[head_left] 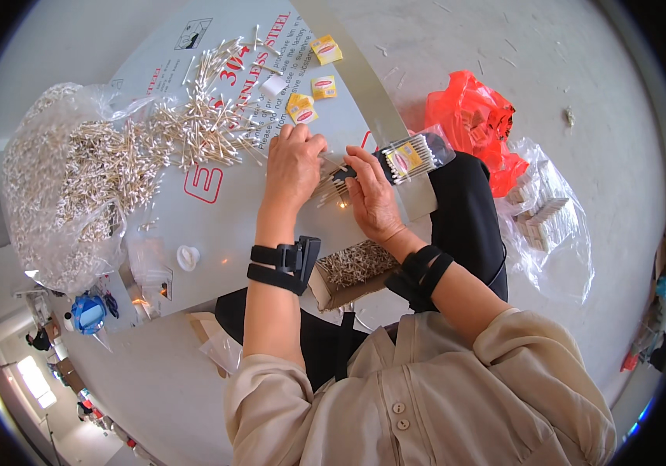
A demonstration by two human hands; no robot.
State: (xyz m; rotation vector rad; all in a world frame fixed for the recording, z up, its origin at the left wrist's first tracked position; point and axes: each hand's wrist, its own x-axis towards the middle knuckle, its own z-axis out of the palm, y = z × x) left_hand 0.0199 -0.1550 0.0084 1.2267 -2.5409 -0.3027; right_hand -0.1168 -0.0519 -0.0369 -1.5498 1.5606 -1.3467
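Over the metal-topped table, my left hand is closed with its fingers curled downward at the edge of a pile of loose cotton swabs. Whatever lies between those fingertips is hidden. My right hand has thumb and fingers bent around the ends of a few cotton swabs, between the two hands. Just beyond its knuckles lies a dark tray with a row of swabs in clear wrap and a yellow label card. Several small yellow cards lie past my left hand.
A large clear bag spills swabs on the left. A white cap-like piece sits nearer me. An open carton of swabs stands below the table edge. On the floor at right are a red plastic bag and a clear bag of white packs.
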